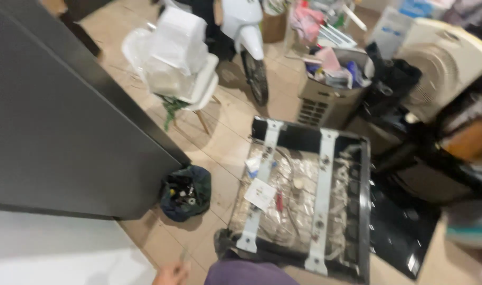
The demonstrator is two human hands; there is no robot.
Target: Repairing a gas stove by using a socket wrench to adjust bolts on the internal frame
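Hand (171, 274) at bottom edge, blurred; which hand and what grip, cannot tell. Knee (246, 273) touches near edge of upturned cooktop (304, 190) on tiled floor (220, 142). Tool bag (186, 192) just left, against dark cabinet (56, 121). Open floor strip between cabinet and cooktop. Beyond: chair (191, 79), scooter (246, 37), fan (441, 63).

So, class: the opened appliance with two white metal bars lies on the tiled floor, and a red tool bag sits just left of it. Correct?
Not quite. In the head view the tool bag is dark green, not red. It does sit left of the opened appliance with its white bars, on the tiled floor.
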